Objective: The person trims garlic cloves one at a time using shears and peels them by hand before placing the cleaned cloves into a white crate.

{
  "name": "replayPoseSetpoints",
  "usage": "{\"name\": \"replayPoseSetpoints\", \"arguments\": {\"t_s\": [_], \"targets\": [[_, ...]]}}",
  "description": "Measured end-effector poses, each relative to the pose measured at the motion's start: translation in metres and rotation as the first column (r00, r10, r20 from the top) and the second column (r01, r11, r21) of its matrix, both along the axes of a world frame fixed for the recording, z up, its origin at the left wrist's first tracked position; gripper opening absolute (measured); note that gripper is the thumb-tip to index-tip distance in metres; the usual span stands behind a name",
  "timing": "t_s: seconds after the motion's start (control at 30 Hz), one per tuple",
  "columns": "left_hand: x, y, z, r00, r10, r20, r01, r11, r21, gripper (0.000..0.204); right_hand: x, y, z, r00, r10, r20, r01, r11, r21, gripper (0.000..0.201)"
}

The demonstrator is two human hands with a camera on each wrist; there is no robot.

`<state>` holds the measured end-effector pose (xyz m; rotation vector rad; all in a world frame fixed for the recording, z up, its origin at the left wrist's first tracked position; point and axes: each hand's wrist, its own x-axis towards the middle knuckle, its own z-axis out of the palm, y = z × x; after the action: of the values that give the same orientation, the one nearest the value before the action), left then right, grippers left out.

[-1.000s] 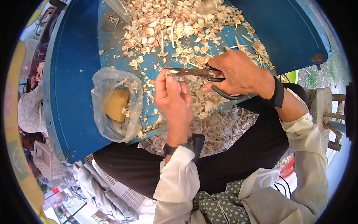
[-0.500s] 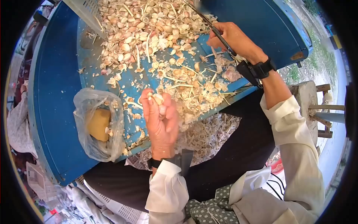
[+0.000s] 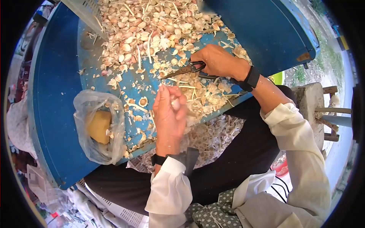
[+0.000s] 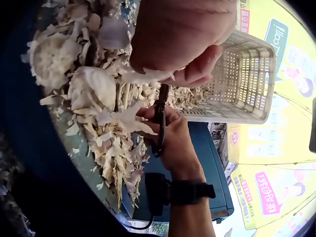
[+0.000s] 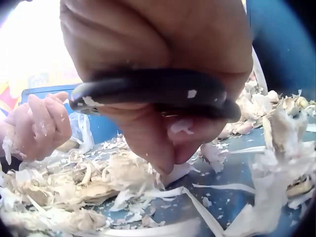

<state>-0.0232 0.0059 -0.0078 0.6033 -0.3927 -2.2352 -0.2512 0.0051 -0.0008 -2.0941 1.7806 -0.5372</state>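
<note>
Head view: left hand (image 3: 170, 110) pinches a garlic clove (image 3: 175, 104) at the blue tray's (image 3: 57, 95) 6 o'clock edge — right hand (image 3: 217, 60) grips scissors (image 3: 182, 70) at 1 o'clock. Trimming step; next, blades must meet the clove.

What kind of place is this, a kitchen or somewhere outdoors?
Likely an outdoor roadside or market work spot: garlic cloves and skins heaped on a blue table, grass and ground beside it, bright posters behind.

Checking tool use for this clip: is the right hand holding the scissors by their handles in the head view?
Yes, the right hand grips the scissors by their dark handles, blades pointing left over the garlic peelings.
</note>
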Motion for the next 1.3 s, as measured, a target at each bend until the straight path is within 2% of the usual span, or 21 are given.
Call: {"name": "replayPoseSetpoints", "arguments": {"t_s": [0.03, 0.07, 0.13, 0.17, 0.2, 0.23, 0.4, 0.47, 0.5, 0.53, 0.57, 0.6, 0.67, 0.77, 0.8, 0.87, 0.9, 1.0, 1.07, 1.17, 1.3], "targets": [[0.0, 0.001, 0.003, 0.99, 0.005, 0.139, 0.004, 0.998, -0.065, 0.027, 0.0, 0.0, 0.0, 0.999, -0.031, 0.042, 0.03, 0.999, 0.014, 0.02], [-0.002, 0.003, 0.006, 0.99, 0.012, 0.139, -0.002, 0.998, -0.068, 0.027, -0.001, 0.0, 0.001, 0.995, -0.062, 0.082, 0.06, 0.998, 0.031, 0.021], [-0.008, 0.007, 0.013, 0.934, 0.03, 0.356, 0.06, 0.969, -0.241, 0.033, 0.001, 0.0, 0.004, 0.997, -0.04, 0.07, 0.044, 0.997, -0.056, 0.021], [-0.011, 0.009, 0.016, 0.896, 0.042, 0.442, 0.102, 0.949, -0.297, 0.04, 0.01, 0.005, 0.017, 0.886, -0.158, 0.437, 0.096, 0.982, 0.16, 0.021], [-0.016, 0.011, 0.018, 0.896, 0.048, 0.442, 0.096, 0.95, -0.298, 0.04, 0.017, 0.009, 0.026, 0.635, -0.324, 0.701, 0.058, 0.925, 0.375, 0.021], [-0.022, 0.014, 0.019, 0.86, 0.065, 0.506, 0.141, 0.923, -0.358, 0.039, 0.023, 0.012, 0.028, 0.553, -0.296, 0.779, 0.004, 0.936, 0.353, 0.02], [-0.018, 0.013, 0.013, 0.804, 0.163, 0.572, 0.192, 0.839, -0.51, 0.034, 0.038, 0.021, 0.035, 0.462, -0.3, 0.835, -0.052, 0.93, 0.363, 0.021], [-0.014, 0.014, 0.019, 0.82, 0.143, 0.554, 0.134, 0.893, -0.43, 0.031, 0.044, 0.022, 0.039, 0.617, -0.228, 0.753, 0.0, 0.957, 0.29, 0.022], [-0.013, 0.013, 0.021, 0.842, 0.124, 0.524, 0.078, 0.935, -0.345, 0.028, 0.041, 0.019, 0.037, 0.616, -0.224, 0.755, -0.003, 0.958, 0.286, 0.022], [-0.01, 0.011, 0.022, 0.845, 0.124, 0.52, 0.077, 0.935, -0.348, 0.028, 0.031, 0.017, 0.035, 0.744, -0.169, 0.647, 0.068, 0.982, 0.178, 0.023], [-0.004, 0.006, 0.021, 0.908, 0.126, 0.4, 0.0, 0.954, -0.299, 0.025, 0.019, 0.013, 0.035, 0.852, -0.131, 0.508, 0.119, 0.991, 0.056, 0.025], [0.002, 0.003, 0.021, 0.953, 0.135, 0.273, -0.069, 0.969, -0.239, 0.022, 0.007, 0.008, 0.037, 0.821, -0.25, 0.514, 0.264, 0.963, 0.046, 0.03], [0.01, -0.002, 0.018, 0.965, 0.129, 0.227, -0.078, 0.972, -0.22, 0.019, -0.038, -0.014, 0.022, 0.85, -0.359, 0.385, 0.404, 0.914, -0.041, 0.017], [0.012, -0.009, 0.002, 1.0, 0.023, 0.006, -0.023, 0.994, -0.106, 0.018, -0.052, -0.037, 0.012, 0.886, -0.377, 0.27, 0.402, 0.914, -0.043, 0.014], [0.009, -0.01, 0.002, 1.0, 0.019, 0.01, -0.018, 0.994, -0.108, 0.018, -0.05, -0.045, 0.002, 0.883, -0.38, 0.274, 0.407, 0.913, -0.044, 0.014], [0.003, -0.01, 0.004, 0.996, -0.011, -0.083, 0.014, 0.999, 0.045, 0.024, -0.042, -0.06, -0.014, 0.933, -0.271, 0.238, 0.329, 0.911, -0.249, 0.017], [0.001, -0.011, 0.004, 0.995, -0.018, -0.102, 0.026, 0.997, 0.076, 0.031, -0.041, -0.065, -0.017, 0.944, -0.272, 0.187, 0.299, 0.945, -0.131, 0.011], [-0.004, -0.012, 0.001, 0.996, -0.026, -0.084, 0.035, 0.993, 0.115, 0.032, -0.035, -0.061, -0.021, 0.973, -0.226, 0.05, 0.231, 0.957, -0.175, 0.018], [-0.013, -0.014, 0.002, 0.999, -0.03, -0.01, 0.031, 0.993, 0.118, 0.032, -0.034, -0.053, -0.01, 0.971, -0.229, 0.064, 0.236, 0.963, -0.131, 0.02], [-0.027, -0.019, 0.006, 0.95, -0.095, 0.296, 0.11, 0.993, -0.034, 0.035, -0.013, -0.035, 0.024, 0.962, -0.207, 0.176, 0.242, 0.947, -0.212, 0.016], [-0.037, -0.02, 0.02, 0.927, -0.058, 0.371, 0.122, 0.981, -0.154, 0.031, 0.024, -0.009, 0.048, 0.992, -0.022, 0.121, 0.059, 0.949, -0.31, 0.019]]}}
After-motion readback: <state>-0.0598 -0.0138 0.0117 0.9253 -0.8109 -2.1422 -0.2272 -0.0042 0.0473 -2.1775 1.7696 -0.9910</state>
